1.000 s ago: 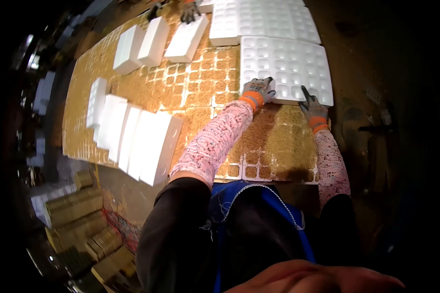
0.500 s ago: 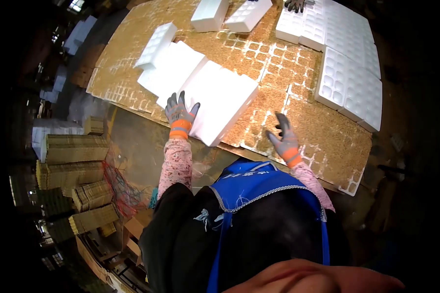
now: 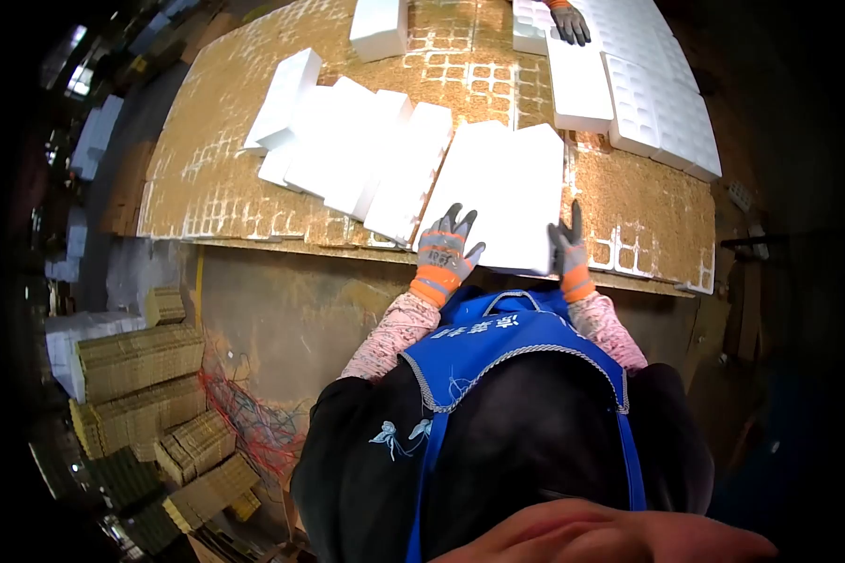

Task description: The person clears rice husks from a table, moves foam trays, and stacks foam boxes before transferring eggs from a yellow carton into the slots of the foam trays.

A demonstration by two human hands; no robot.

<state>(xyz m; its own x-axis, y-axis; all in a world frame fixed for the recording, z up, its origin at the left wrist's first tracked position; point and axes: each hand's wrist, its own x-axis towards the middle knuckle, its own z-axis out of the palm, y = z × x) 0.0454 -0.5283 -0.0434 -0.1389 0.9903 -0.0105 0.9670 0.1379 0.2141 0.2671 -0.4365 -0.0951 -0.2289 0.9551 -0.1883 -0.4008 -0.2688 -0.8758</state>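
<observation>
Two white foam trays (image 3: 498, 192) lie side by side, smooth faces up, at the table's near edge between my gloved hands. My left hand (image 3: 448, 246) rests on the near left corner of this pair, fingers spread and thumb out to the right. Along the pair's right edge is my right hand (image 3: 570, 246), its fingers stretched out and seemingly touching the side. Neither hand's fingers wrap around a tray. More white foam trays (image 3: 352, 141) lean and overlap in a slanting row to the left of my left hand.
The brown board table (image 3: 207, 178) carries white grid-like marks. Dimpled foam trays (image 3: 662, 103) are packed at the far right, where another person's gloved hand (image 3: 570, 23) touches a smooth tray (image 3: 580, 84). Bundled yellowish stacks (image 3: 141, 361) and tangled cords (image 3: 253, 413) are on the floor at left.
My left hand has moved right, and two trays now lie apart from the slanting row. My right hand has come to their right edge. The other person's hand now touches a smooth tray.
</observation>
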